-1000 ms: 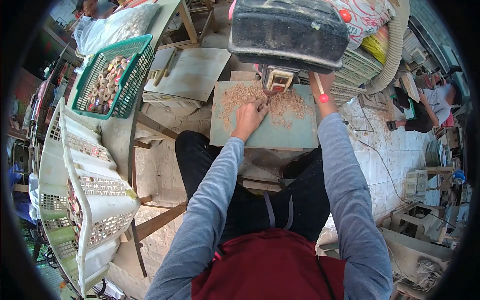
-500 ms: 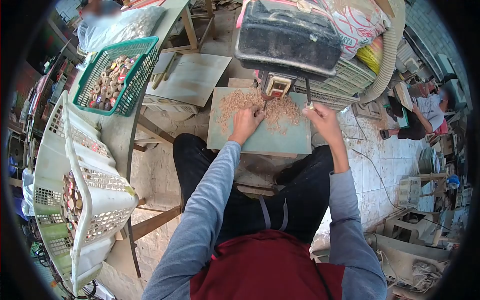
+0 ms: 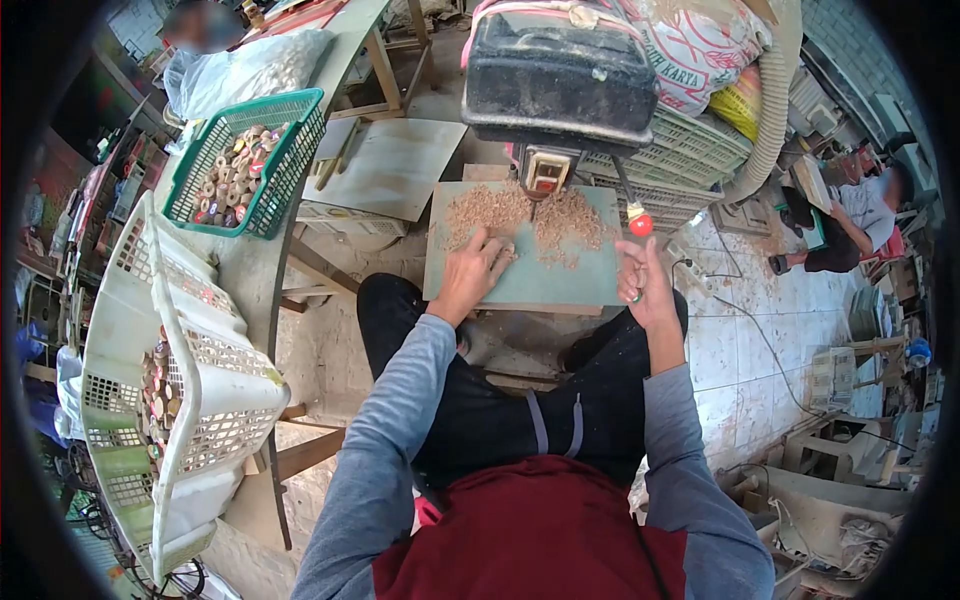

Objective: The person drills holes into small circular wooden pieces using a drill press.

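Note:
My left hand (image 3: 472,274) rests over the front left of the green work board (image 3: 560,285). Its fingers close around a small brown wooden piece (image 3: 508,250), mostly hidden by them. Behind it is the drill press (image 3: 545,172), its bit pointing down among curly wood shavings (image 3: 570,225). My right hand (image 3: 647,287) is just off the board's right edge, fingers loosely parted, below the red knob (image 3: 640,224) of the press lever and apart from it. A small green spot shows at its fingers; I cannot make out what it is.
On the left bench, a green basket (image 3: 240,165) holds small wooden rings; a white basket (image 3: 215,435) with more pieces stands nearer. A clear bag (image 3: 250,75) lies behind. Sacks (image 3: 700,55) and a hose (image 3: 770,130) flank the press. Another person (image 3: 865,220) sits at right.
My right hand has let go of the lever knob and dropped lower; the lever's red knob now shows. My left hand has drawn back from under the drill bit towards me.

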`<act>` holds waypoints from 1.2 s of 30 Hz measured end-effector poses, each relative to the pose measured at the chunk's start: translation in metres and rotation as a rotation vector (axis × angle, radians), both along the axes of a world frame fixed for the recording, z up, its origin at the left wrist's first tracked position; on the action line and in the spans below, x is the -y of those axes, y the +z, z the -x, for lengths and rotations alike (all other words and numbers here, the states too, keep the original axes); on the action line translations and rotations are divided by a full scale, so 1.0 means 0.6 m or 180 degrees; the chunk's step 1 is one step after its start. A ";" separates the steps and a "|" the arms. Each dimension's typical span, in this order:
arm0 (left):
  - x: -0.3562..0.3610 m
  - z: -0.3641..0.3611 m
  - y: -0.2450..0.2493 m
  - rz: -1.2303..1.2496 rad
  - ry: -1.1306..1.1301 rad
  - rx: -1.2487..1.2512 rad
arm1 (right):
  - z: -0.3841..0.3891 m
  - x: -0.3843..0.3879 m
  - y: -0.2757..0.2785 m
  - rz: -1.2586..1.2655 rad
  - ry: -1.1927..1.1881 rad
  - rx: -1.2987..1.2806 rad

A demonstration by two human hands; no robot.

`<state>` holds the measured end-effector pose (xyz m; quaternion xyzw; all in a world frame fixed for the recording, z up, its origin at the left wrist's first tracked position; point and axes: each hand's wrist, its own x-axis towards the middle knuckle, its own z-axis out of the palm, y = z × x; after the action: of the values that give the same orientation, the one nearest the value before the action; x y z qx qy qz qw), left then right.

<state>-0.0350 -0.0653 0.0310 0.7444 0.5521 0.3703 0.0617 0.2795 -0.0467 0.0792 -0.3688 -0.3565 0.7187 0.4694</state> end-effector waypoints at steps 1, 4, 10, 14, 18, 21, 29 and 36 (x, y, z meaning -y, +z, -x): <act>0.007 0.006 0.009 -0.0144 -0.0164 -0.0136 | -0.007 0.001 -0.026 0.0268 -0.0053 -0.0135; 0.026 0.007 0.041 -0.0627 -0.0571 -0.0450 | -0.033 -0.007 -0.079 0.0795 -0.0224 -0.0407; 0.044 0.005 0.084 0.0278 0.0193 0.0245 | -0.071 -0.016 -0.105 0.1126 -0.0570 -0.0654; 0.022 0.034 0.090 0.0848 0.0557 0.2795 | -0.084 -0.028 -0.135 0.1190 -0.0462 -0.0924; -0.013 0.100 0.257 -0.0063 0.0196 0.4874 | -0.085 -0.033 -0.144 0.1150 -0.0450 -0.0818; -0.048 0.154 0.369 -0.0792 -0.0286 0.5787 | -0.079 -0.030 -0.138 0.1154 -0.0558 -0.0716; 0.027 0.014 0.169 0.1619 0.0071 0.4282 | -0.065 -0.011 -0.098 0.1088 -0.0616 -0.0645; 0.111 -0.126 0.023 0.1492 -0.0438 0.2224 | -0.004 0.027 -0.103 0.1029 0.0715 -0.0599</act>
<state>0.0404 -0.1319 0.0447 0.5752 0.5163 0.4598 0.4372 0.2821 -0.0630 0.0172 -0.3285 -0.2301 0.8456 0.3523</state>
